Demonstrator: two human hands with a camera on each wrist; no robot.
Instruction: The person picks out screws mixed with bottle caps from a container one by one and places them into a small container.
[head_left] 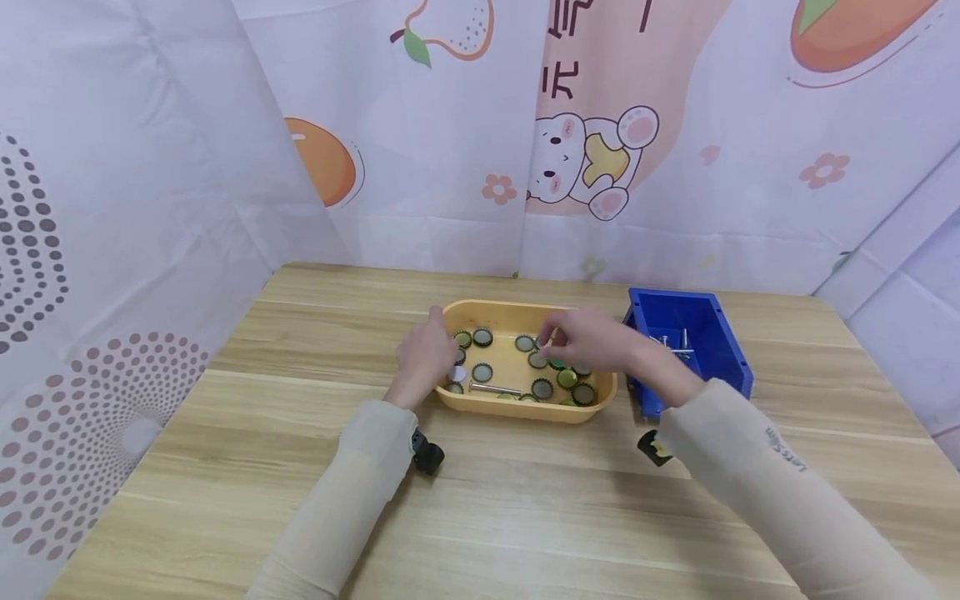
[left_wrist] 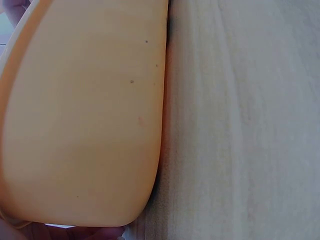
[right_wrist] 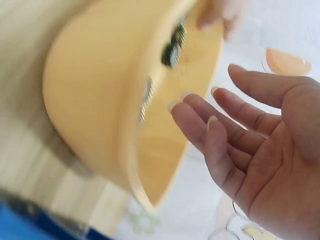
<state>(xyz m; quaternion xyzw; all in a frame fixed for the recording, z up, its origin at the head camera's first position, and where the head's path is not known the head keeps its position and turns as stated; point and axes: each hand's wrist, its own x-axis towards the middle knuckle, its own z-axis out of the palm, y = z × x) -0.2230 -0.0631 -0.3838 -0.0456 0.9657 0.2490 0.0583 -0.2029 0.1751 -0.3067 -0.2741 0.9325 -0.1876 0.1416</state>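
Observation:
A yellow plastic basin [head_left: 525, 410] sits on the table with several bottle caps [head_left: 482, 372] inside, most showing their undersides. One long metal screw [head_left: 495, 388] lies among them. My left hand [head_left: 427, 354] grips the basin's left end, thumb by the rim; in the left wrist view its fingers [left_wrist: 95, 232] show only at the bottom edge, against the basin's end. Over the basin's right half hovers my right hand [head_left: 592, 337]. The right wrist view shows that hand's fingers [right_wrist: 220, 107] loosely bent, with nothing visible held in them.
Right of the basin stands a blue bin [head_left: 720, 354] with several screws [head_left: 678, 346] inside. The wooden table [head_left: 510, 500] extends around both containers. Behind it hangs a printed curtain [head_left: 442, 200]. A dark wrist camera [head_left: 427, 454] sits by the left sleeve.

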